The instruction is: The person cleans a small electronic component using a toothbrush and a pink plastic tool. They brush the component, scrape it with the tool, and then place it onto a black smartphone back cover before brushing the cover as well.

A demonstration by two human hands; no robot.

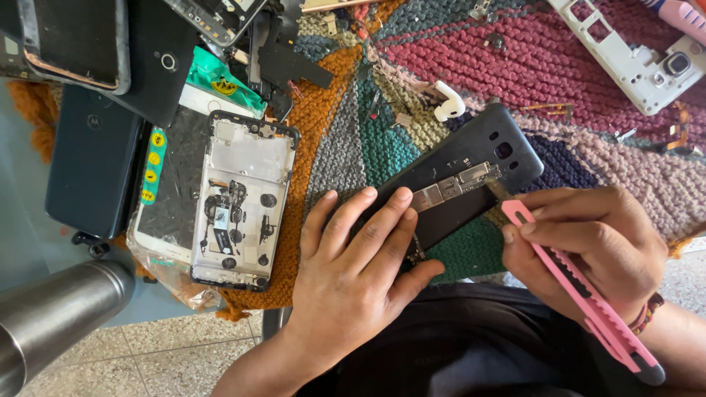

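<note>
A black opened phone body (pixel 471 173) lies tilted on a multicoloured knitted mat (pixel 456 81), its metal card-slot plate showing. My left hand (pixel 353 257) lies flat on the phone's lower half, fingers spread and pressing it down. My right hand (pixel 588 246) grips a pink utility knife (pixel 581 290), whose tip touches the phone's edge beside the metal plate.
At left lie a stripped phone frame (pixel 243 198), a cracked display in a plastic bag (pixel 173 198) and several dark phones (pixel 92 169). A white phone frame (pixel 636 59) is at top right, a white earbud (pixel 448 103) near the middle, a steel cylinder (pixel 51 316) at bottom left.
</note>
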